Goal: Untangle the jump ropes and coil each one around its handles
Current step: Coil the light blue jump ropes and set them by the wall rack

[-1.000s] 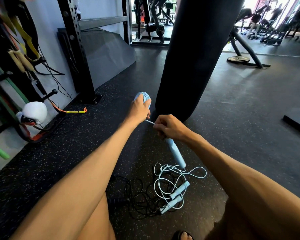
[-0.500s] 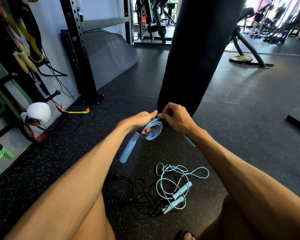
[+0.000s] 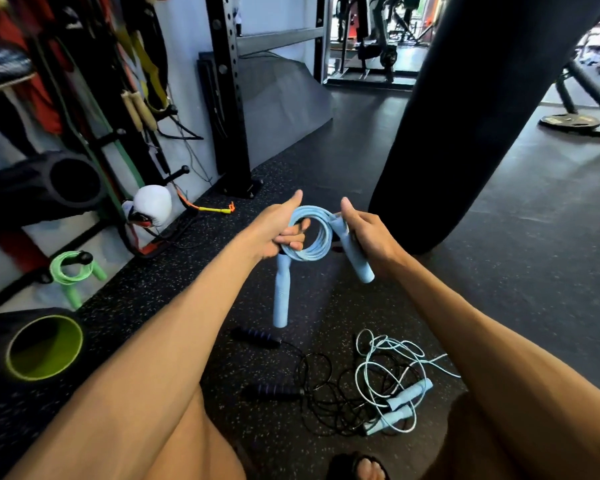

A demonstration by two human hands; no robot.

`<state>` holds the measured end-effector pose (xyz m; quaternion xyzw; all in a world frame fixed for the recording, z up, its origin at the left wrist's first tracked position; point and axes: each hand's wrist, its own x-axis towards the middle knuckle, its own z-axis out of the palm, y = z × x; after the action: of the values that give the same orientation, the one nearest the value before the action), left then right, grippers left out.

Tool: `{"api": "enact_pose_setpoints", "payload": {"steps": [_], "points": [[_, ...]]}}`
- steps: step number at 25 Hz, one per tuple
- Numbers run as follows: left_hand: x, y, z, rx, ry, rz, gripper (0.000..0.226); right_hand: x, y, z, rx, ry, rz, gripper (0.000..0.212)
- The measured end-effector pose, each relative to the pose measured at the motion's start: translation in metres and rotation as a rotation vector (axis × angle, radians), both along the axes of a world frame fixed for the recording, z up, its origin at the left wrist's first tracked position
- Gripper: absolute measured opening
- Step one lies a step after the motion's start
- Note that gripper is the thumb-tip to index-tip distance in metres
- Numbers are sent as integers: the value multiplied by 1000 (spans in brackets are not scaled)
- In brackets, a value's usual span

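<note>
Jump ropes occupy a black rubber gym floor [image 3: 499, 237] flecked with pale specks. At far left, a green rope [image 3: 70, 268], already coiled, hangs on a wall rack beside a white boxing glove [image 3: 152, 205]; a lime-lined foam roller [image 3: 44, 348] stands below. Left hand [image 3: 274, 230]: fingers curled through the light-blue coil [image 3: 312, 237], thumb raised, one handle [image 3: 281, 292] hanging down. Right hand [image 3: 364, 230]: fingers closed around the second handle [image 3: 355, 258], thumb raised. The coil is held in the air between both hands, in front of a black punching bag [image 3: 464, 116]. On the floor lie a black rope [image 3: 291, 389] and a second blue rope [image 3: 392, 386], tangled together. Compared with half a second earlier, the hands have separated and the coil now shows as a full loop with both handles exposed. No legible writing is visible.
</note>
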<state>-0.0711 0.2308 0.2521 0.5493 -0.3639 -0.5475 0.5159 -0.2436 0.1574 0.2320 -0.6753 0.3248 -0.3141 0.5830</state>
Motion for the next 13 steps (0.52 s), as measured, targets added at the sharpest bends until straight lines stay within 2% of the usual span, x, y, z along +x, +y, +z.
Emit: {"api": "enact_pose_setpoints", "payload": {"steps": [2,4,6,10,13], "points": [[18,8,-5,20,31,62,68,19,5,-4,69,27,128,65],[38,17,-13,53,37,109,70,43,9,-11,62,69,219,50],[58,26,-19,78,51,187,71,71,15,-16,55,88,240,35],[99,42,-26,106,47,353,66,128,27,-25,30,99,250,27],[141,63,-39,100,37,448,51,178,36,-42,50,101,277,21]]}}
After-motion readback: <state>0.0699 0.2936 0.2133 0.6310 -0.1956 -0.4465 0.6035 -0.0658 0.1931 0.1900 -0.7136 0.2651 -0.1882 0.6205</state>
